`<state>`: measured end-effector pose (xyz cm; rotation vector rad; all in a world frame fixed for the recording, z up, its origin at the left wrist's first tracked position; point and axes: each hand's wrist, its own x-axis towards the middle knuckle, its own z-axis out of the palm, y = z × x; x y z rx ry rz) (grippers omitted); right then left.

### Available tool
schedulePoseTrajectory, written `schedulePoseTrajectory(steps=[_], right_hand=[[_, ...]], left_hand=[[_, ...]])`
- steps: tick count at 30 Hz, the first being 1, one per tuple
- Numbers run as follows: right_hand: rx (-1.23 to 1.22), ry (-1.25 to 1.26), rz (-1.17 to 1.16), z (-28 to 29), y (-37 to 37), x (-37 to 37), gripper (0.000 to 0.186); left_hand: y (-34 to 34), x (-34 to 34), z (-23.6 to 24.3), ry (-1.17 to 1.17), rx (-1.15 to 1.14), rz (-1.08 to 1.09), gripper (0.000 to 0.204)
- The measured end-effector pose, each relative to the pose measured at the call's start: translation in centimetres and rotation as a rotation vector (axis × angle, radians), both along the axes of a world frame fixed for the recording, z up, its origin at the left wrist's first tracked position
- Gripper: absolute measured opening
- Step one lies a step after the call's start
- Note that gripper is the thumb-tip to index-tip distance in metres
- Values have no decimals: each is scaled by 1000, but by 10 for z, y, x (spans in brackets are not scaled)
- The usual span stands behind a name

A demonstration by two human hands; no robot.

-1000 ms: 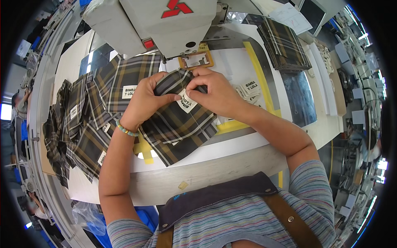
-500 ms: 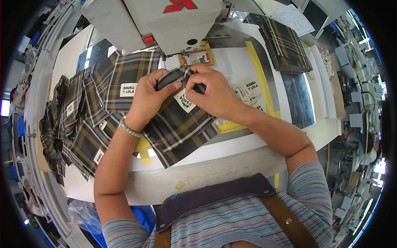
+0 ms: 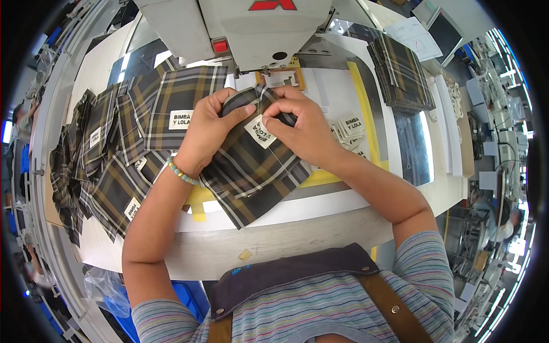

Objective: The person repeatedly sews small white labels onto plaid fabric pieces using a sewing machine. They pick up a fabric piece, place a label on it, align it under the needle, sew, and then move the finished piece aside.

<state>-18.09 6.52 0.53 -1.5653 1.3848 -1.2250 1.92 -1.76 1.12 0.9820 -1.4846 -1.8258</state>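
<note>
Pale worktable [image 3: 320, 227], just before the sewing machine [image 3: 269, 37]: left hand [image 3: 207, 127] and right hand [image 3: 306, 127] both grip the plaid fabric piece [image 3: 243, 171], apparently tending its white label's [image 3: 260, 132] edge; next move calls for steady fingertips.

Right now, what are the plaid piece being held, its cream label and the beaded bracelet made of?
The plaid piece looks like matte woven cloth: soft folds, crossing stripes. The cream label seems matte fabric, perhaps coated: no shine shows. The beaded bracelet has small, round, smooth-looking beads: plastic, glass or stone, I can't tell.
</note>
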Motion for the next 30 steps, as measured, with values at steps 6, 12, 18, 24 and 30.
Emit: schedulePoseTrajectory(steps=[6,12,18,24,30], right_hand=[[42,-1,37,-1,-3,-7,18],[147,-17,23,8,-3,-7,17],[115,-38,-8,6,-3,-3,15],[129,-44,1,2,-3,-5,13],[94,85,56,5,-2,-8,12]], left_hand=[[1,2,2,-11,11,-4,15],[3,-1,-2,-16,-37,19,13],[4,-2,-1,3,-45,31,11],[6,-5,-4,-23,-78,36,9],[5,-2,-11,-117,-279,41,15]])
